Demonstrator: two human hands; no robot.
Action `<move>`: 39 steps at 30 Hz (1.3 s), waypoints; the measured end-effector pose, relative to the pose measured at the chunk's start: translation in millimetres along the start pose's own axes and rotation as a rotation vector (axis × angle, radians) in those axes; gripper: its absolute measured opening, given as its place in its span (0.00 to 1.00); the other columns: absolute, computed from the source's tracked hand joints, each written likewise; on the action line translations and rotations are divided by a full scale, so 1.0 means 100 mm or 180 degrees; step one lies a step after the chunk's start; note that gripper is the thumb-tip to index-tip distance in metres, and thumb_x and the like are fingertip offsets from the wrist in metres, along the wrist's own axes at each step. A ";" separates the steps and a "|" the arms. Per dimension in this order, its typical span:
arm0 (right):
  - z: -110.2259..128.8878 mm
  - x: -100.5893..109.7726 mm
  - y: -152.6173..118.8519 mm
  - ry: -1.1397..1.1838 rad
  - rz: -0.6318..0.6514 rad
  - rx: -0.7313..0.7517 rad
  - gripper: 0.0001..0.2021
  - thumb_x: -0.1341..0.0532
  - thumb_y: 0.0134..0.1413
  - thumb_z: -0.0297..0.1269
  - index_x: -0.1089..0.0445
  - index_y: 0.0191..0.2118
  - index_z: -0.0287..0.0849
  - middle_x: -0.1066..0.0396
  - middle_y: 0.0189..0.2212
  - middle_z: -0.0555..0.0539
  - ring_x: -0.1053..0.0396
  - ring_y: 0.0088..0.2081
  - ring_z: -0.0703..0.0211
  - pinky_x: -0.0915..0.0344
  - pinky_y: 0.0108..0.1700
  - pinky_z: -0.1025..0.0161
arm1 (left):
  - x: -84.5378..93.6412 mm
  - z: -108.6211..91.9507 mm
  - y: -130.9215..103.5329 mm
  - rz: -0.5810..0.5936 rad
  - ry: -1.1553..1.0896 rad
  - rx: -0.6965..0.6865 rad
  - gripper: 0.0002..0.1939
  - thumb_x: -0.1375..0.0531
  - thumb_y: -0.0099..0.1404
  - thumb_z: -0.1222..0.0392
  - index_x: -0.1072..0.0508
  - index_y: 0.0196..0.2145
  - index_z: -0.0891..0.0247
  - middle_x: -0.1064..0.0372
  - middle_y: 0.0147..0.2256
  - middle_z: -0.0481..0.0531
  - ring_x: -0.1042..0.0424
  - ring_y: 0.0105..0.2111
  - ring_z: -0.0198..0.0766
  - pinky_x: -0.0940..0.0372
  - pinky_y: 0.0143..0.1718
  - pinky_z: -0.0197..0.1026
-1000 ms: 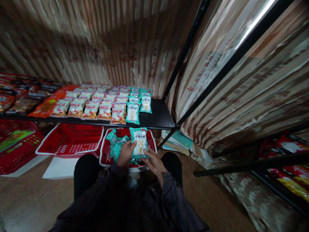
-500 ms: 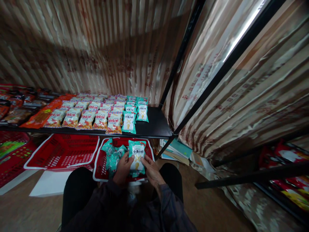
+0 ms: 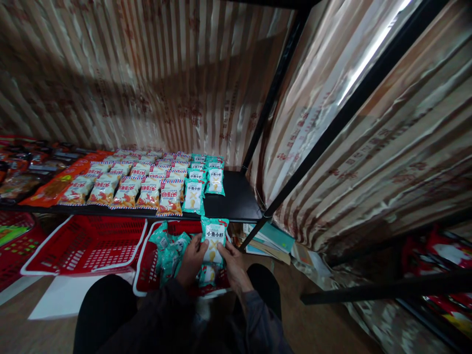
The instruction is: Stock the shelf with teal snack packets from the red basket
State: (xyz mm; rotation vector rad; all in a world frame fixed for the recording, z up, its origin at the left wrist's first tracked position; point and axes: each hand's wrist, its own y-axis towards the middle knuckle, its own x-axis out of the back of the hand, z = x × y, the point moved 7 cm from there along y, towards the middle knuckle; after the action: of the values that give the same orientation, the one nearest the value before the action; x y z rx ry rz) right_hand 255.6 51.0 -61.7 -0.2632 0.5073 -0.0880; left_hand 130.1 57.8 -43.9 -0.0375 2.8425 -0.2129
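Between both hands I hold a teal-and-white snack bag [image 3: 214, 239] upright, its printed front facing me. My left hand [image 3: 193, 258] grips its left edge, and my right hand [image 3: 233, 263] grips the right edge with the thumb on the front. The bag is above a red basket [image 3: 143, 268] with a white rim, close to the shelf's front edge. Several teal bags [image 3: 169, 253] lie loose in the basket, and another is partly hidden below the held one. On the black shelf [image 3: 236, 199], matching teal bags [image 3: 193, 194] stand in two columns, the right one shorter at the front.
Orange-and-white snack bags [image 3: 127, 191] fill rows left of the teal ones, with orange packets [image 3: 51, 189] beyond. A second red basket [image 3: 84, 246] sits below. A black shelf post [image 3: 287, 189] slants at the right, near papers [image 3: 273, 236] on the floor.
Both hands have lifted the teal snack bag slightly and brought it nearer the shelf edge. The camera view has shifted a little, so the shelf appears lower.
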 end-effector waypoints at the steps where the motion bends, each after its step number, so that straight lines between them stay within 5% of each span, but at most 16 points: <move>1: 0.04 0.00 0.02 -0.0009 -0.0027 0.0051 0.20 0.28 0.35 0.43 0.25 0.38 0.43 0.22 0.32 0.46 0.25 0.34 0.50 0.29 0.36 0.56 | -0.01 -0.01 0.04 -0.0026 0.0071 -0.0052 0.25 0.38 0.54 0.46 0.32 0.44 0.66 0.28 0.46 0.61 0.29 0.46 0.48 0.34 0.49 0.48; 16: 0.49 -0.08 0.49 -0.0225 -0.0074 0.0274 0.22 0.28 0.32 0.46 0.24 0.37 0.41 0.22 0.31 0.46 0.25 0.31 0.52 0.29 0.35 0.57 | -0.08 -0.10 0.63 -0.0404 0.0808 -0.0343 0.25 0.40 0.57 0.44 0.31 0.46 0.65 0.25 0.39 0.57 0.26 0.39 0.44 0.32 0.42 0.43; 27: 0.62 -0.09 0.85 -0.0288 -0.0148 0.0440 0.24 0.28 0.32 0.47 0.25 0.38 0.40 0.22 0.31 0.46 0.26 0.30 0.54 0.29 0.36 0.57 | -0.17 -0.28 0.98 -0.0587 0.1737 -0.0717 0.20 0.48 0.63 0.49 0.37 0.47 0.66 0.30 0.44 0.63 0.29 0.44 0.44 0.35 0.47 0.47; 39: 0.71 -0.05 1.27 -0.0702 -0.0176 0.0724 0.22 0.31 0.37 0.47 0.26 0.39 0.40 0.22 0.34 0.46 0.26 0.33 0.55 0.30 0.38 0.59 | -0.42 -0.46 1.02 -0.0422 0.2396 -0.0964 0.30 0.53 0.64 0.54 0.45 0.59 0.74 0.43 0.59 0.68 0.42 0.59 0.46 0.46 0.59 0.49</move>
State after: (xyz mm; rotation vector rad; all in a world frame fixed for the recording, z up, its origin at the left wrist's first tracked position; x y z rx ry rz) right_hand 288.2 189.8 -33.4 -0.0628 0.2674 -0.1672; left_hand 156.5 167.1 -4.0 -0.2597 3.5985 0.2361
